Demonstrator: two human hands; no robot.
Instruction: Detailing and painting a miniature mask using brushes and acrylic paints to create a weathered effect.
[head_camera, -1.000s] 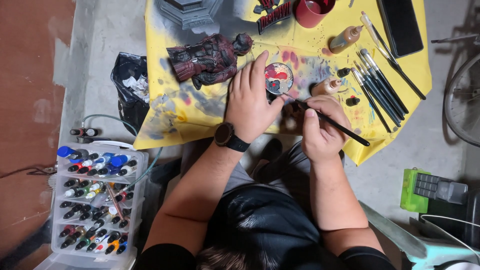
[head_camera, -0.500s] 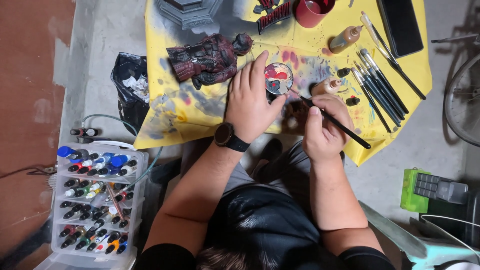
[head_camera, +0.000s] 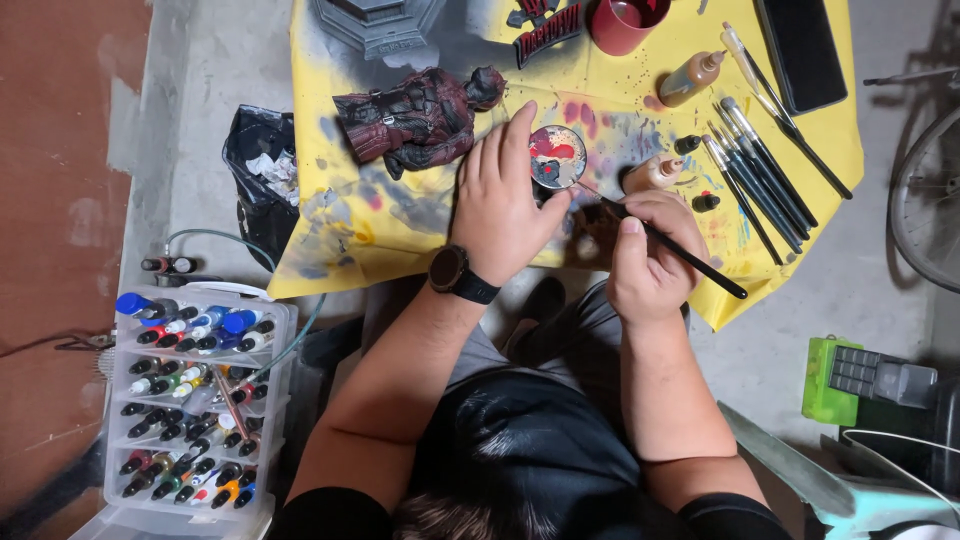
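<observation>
Paintbrush (head_camera: 665, 245) was gripped in the right hand (head_camera: 650, 265), its tip touching the round palette (head_camera: 557, 157) that the left hand (head_camera: 500, 205) steadied on the yellow-covered tabletop (head_camera: 330, 230), near the dark red figurine (head_camera: 415, 120).

Yellow cloth (head_camera: 790, 215), paint-splotched. Dark red-black figurine (head_camera: 415, 120) upper centre. Round palette (head_camera: 557, 157) red, white, black. Black-handled brush (head_camera: 680, 250). Red cup (head_camera: 622, 22) top. Green box (head_camera: 825, 385) lower right.

Matt yellow cloth (head_camera: 800, 170), paint-stained; dark red figurine (head_camera: 415, 125) with dull, rough-textured finish; glossy black brush (head_camera: 670, 245) handle; clear plastic rack (head_camera: 275, 350) of smooth plastic paint bottles (head_camera: 190, 330); glossy black watch (head_camera: 450, 270).
</observation>
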